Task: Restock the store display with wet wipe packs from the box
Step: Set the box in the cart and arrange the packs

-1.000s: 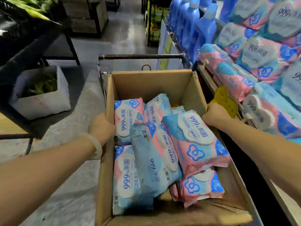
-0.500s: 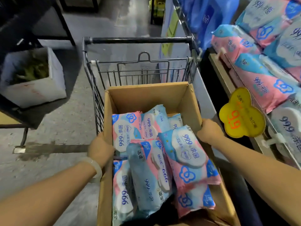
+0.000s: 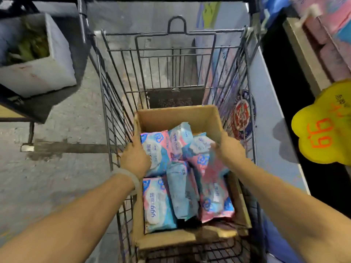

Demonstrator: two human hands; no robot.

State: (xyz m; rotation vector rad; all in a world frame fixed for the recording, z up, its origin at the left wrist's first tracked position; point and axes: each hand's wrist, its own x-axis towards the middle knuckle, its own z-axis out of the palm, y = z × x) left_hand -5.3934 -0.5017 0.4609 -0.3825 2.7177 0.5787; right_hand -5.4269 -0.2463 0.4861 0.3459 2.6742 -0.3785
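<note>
Both hands [image 3: 135,158] on wipe-filled box [image 3: 176,114] inside cart [image 3: 114,103]

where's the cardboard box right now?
Head view, lower centre: the cardboard box sits inside the wire cart, with the left hand and right hand on its side walls.

I see pink-and-blue packs [image 3: 157,149] with white labels in a brown box [image 3: 178,116], a grey wire cart [image 3: 117,103], and a yellow tag [image 3: 322,126] with orange digits.

Both forearms reach forward and down, left hand [image 3: 135,160] and right hand [image 3: 228,149] each keeping a curled grip.
</note>
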